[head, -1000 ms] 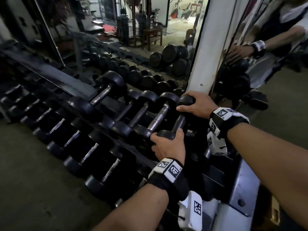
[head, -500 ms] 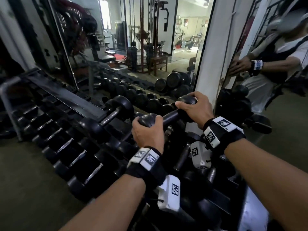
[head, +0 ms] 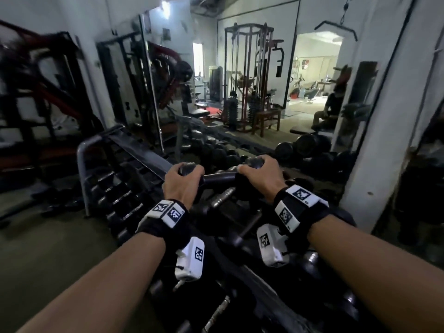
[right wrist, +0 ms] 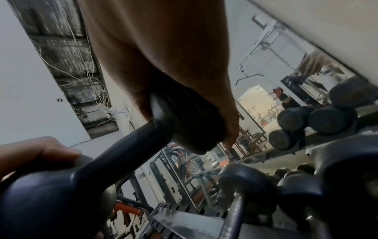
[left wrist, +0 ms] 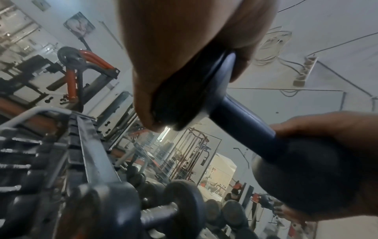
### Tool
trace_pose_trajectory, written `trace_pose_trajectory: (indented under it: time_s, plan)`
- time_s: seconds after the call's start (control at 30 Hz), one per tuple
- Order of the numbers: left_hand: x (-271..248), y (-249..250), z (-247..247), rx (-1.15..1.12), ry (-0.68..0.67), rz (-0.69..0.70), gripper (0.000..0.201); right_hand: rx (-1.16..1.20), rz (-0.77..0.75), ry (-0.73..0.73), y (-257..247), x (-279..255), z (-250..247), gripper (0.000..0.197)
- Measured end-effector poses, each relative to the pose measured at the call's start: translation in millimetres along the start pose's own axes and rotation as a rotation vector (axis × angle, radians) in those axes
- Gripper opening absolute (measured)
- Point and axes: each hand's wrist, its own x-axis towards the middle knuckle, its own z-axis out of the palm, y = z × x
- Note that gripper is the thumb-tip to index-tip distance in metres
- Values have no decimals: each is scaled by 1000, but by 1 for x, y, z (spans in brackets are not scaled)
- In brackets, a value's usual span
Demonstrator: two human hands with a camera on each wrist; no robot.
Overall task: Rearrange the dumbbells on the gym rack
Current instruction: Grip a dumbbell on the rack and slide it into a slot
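A black dumbbell (head: 219, 179) hangs level in the air above the gym rack (head: 153, 159), held by both hands. My left hand (head: 183, 182) grips its left head and my right hand (head: 258, 175) grips its right head. The left wrist view shows the dark handle (left wrist: 243, 119) running from the left hand's fingers (left wrist: 147, 103) to the right hand. In the right wrist view the right hand's fingers (right wrist: 204, 113) curl round one head, with the other head (right wrist: 53, 197) low at the left. Several black dumbbells (head: 223, 198) lie on the rack below.
A white pillar (head: 389, 131) stands close on the right. A mirror (head: 252, 75) behind the rack reflects gym machines and a seated person. The rack's grey end frame (head: 84, 164) rises at the left, with floor (head: 43, 248) beside it.
Both hands have lifted the dumbbell off the rack's right end, turned it level and brought it up and toward me. The head view has tilted up toward the mirror.
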Motion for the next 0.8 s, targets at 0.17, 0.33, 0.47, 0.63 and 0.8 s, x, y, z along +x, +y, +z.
trace_pose_trajectory:
  time_s: [0.17,0.33,0.47,0.63,0.8]
  plan:
    - [92,-42,-63,65,-23,-25,52,7,35,20,-18,18,117,35]
    - [188,-85,-126,123,1,-63,36,-4,67,-43,-42,32,233,34]
    - [250,-119,-163,152,-23,-98,34,-47,71,-37,-55,48,308,31]
    - [337,-151,-190,154,11,-171,35,-97,86,-37,-72,95,404,28]
    - [447,-166,-204,215,20,-144,30,-105,88,-42,-93,168,493,33]
